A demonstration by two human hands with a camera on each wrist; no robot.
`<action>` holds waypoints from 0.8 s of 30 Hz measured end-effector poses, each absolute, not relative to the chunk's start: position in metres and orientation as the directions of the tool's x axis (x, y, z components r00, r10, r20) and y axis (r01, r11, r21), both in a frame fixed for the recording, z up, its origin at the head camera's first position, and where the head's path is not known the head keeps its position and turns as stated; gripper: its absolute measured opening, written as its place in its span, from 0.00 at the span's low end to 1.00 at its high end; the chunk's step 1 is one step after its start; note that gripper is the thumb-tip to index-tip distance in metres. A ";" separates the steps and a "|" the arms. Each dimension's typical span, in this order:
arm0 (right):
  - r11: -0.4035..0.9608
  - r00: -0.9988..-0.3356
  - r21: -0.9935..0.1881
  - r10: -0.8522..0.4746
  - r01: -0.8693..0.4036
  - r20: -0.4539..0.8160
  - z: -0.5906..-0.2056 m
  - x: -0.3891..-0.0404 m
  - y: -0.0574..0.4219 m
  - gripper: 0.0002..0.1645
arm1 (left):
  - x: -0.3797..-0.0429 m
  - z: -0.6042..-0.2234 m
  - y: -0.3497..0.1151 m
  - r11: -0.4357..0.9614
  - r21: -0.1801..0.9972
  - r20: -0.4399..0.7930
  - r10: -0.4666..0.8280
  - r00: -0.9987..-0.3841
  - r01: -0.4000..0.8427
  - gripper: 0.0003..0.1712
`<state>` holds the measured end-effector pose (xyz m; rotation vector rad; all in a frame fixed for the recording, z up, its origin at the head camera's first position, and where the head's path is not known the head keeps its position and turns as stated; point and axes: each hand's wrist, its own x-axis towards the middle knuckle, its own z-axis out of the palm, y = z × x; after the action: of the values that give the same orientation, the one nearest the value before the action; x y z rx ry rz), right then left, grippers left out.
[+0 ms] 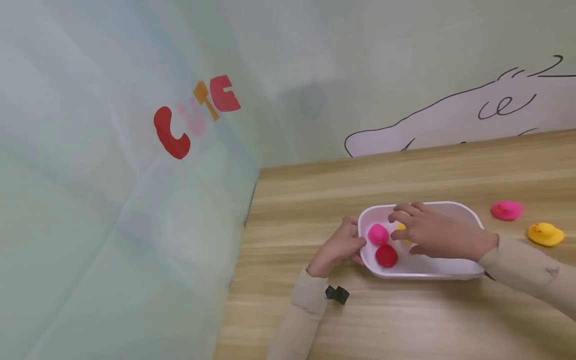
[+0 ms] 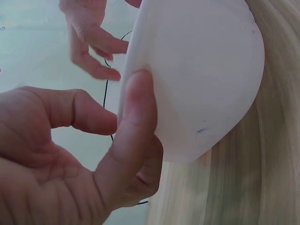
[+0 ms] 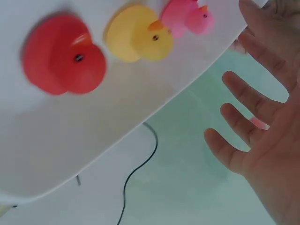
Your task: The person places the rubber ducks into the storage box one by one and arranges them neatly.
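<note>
A white plastic tub [image 1: 443, 267] sits on the wooden table. My left hand [image 1: 339, 247] grips its left end, thumb on one side of the rim and fingers on the other, as the left wrist view also shows. Over the tub hovers my right hand [image 1: 432, 232], fingers spread and holding nothing. Inside, near the left end, lie a pink rubber duck [image 1: 378, 235], a red rubber duck [image 3: 63, 56] and a yellow rubber duck [image 3: 138, 33]. In the head view the right hand partly hides the yellow one.
Right of the tub, another pink duck [image 1: 506, 210] and another yellow duck [image 1: 545, 234] lie on the wooden table [image 1: 288, 210]. Printed wall sheets [image 1: 135, 225] border the table at the left and back. A small black piece [image 1: 337, 295] shows beside the left cuff.
</note>
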<state>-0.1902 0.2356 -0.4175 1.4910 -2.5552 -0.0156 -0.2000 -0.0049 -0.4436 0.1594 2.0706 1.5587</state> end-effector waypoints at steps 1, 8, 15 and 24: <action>0.521 -0.507 0.083 -0.849 -0.849 0.146 -0.416 -0.190 0.241 0.29 | -0.200 -0.444 -0.005 0.325 0.919 -0.345 0.397 -0.851 -0.221 0.26; 0.682 -0.686 -0.084 -0.712 -0.726 0.146 -0.413 -0.186 0.283 0.27 | -0.199 -0.446 -0.005 0.307 0.925 -0.339 0.401 -0.851 -0.224 0.27; 0.744 -0.752 -0.135 -0.622 -0.655 0.220 -0.422 -0.183 0.339 0.30 | -0.201 -0.446 -0.005 0.302 0.926 -0.339 0.403 -0.850 -0.226 0.29; 0.825 -0.838 -0.171 -0.504 -0.539 0.210 -0.434 -0.183 0.407 0.29 | -0.199 -0.445 -0.004 0.316 0.924 -0.336 0.409 -0.848 -0.214 0.29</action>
<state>-0.1829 0.4068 -0.4341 0.8195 -2.8511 0.3357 -0.1992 -0.0040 -0.4454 0.1712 2.0656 1.5685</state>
